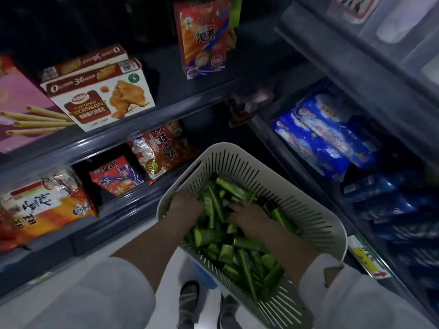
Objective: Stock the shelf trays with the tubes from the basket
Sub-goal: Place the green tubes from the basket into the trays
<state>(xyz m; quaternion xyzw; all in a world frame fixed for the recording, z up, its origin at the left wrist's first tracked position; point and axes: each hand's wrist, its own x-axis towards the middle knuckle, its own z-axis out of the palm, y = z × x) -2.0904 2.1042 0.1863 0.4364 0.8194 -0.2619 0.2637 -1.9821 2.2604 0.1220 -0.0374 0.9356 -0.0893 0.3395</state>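
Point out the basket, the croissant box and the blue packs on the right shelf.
basket [316, 210]: head view, slotted right wall.
croissant box [102, 100]: head view, front face.
blue packs [325, 136]: head view, top pack's wrapper.

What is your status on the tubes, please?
Left hand and right hand both down among green tubes in basket. Grip unclear. Nothing obstructing.

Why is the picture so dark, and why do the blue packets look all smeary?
In the head view the light is dim, so the shelf backs go nearly black, while the green tubes and white basket show best. The blue packets at the right edge are blurred. The wide lens bends the shelf edges. Both hands, left and right, look fairly sharp.
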